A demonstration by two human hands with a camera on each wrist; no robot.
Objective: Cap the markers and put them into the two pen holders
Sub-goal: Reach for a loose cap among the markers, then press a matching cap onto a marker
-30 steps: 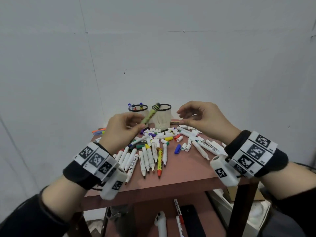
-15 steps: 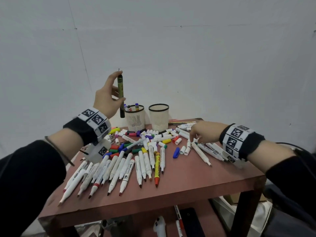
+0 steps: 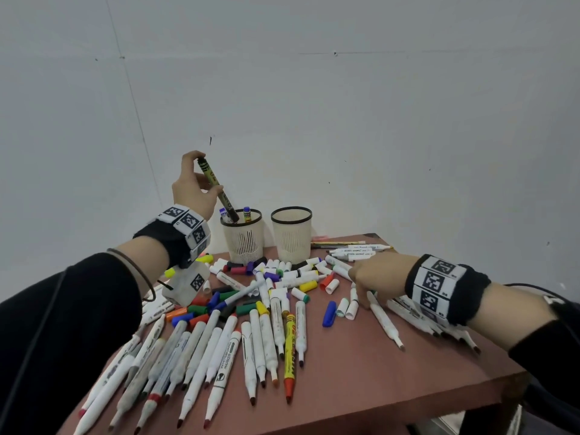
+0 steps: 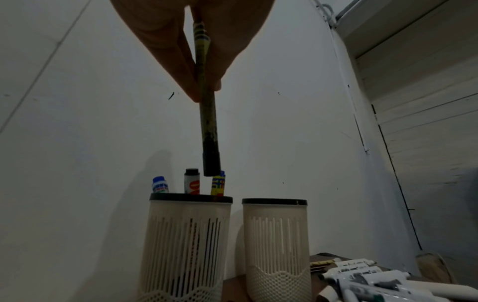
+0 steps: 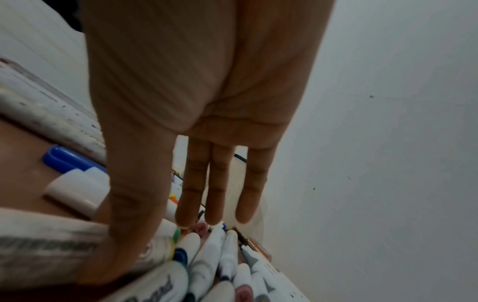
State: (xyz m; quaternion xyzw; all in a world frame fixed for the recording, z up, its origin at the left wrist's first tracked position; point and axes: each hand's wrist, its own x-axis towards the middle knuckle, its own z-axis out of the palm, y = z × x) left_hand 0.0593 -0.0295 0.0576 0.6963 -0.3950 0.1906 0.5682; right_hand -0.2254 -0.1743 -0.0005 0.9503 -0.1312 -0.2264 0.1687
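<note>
1. The yellow-barrelled marker [image 3: 216, 186] is pinched between the thumb and fingers of the left hand [image 3: 190, 189], cap end down, tilted, with its black cap at the mouth of the left pen holder [image 3: 242, 238].
2. From the left wrist view the cap tip is seen just above the rim, close beside the three capped markers [image 4: 192, 182] already standing inside; whether it has passed the rim cannot be told for certain.
3. The barrel should be brought nearer upright before release, so that the cap is not caught on the black rim or on the standing markers.
4. The pinch should be loosened only when the cap is well inside, and the marker allowed to slide down, not dropped from height, since the light holder could be tipped.
5. The right hand [image 3: 378, 277] is held with straight, relaxed fingers over the white markers [image 3: 384, 320] on the brown table [image 3: 361, 378]; nothing is gripped, though the thumb is seen lying against one barrel.
6. The right pen holder [image 3: 292, 235] looks empty and is judged the easier target for later markers.
7. Many uncapped markers [image 3: 251, 350] and loose caps [image 3: 329, 313] remain, so the task is judged barely begun.
</note>
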